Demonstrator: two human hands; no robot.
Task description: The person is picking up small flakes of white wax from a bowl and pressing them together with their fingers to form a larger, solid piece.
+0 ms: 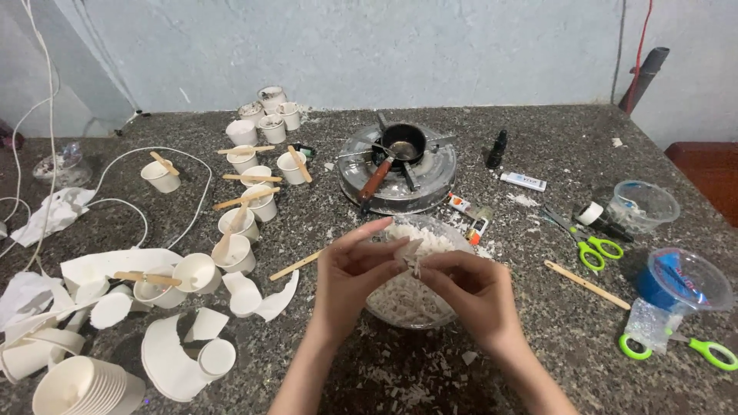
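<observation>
Both my hands meet above a clear bowl (453, 230) full of white flakes and chunks, on a dark speckled stone counter. My left hand (350, 273) and my right hand (469, 288) pinch the same small white piece (413, 260) between their fingertips, just over the bowl. White crumbs lie scattered on the counter in front of the bowl.
A small stove with a black pot (403, 142) stands behind the bowl. Several white paper cups with wooden sticks (246, 201) and torn cup pieces crowd the left. On the right lie green scissors (593, 250), clear plastic cups (642, 204), a wooden stick (586, 284) and a dark dropper bottle (497, 148).
</observation>
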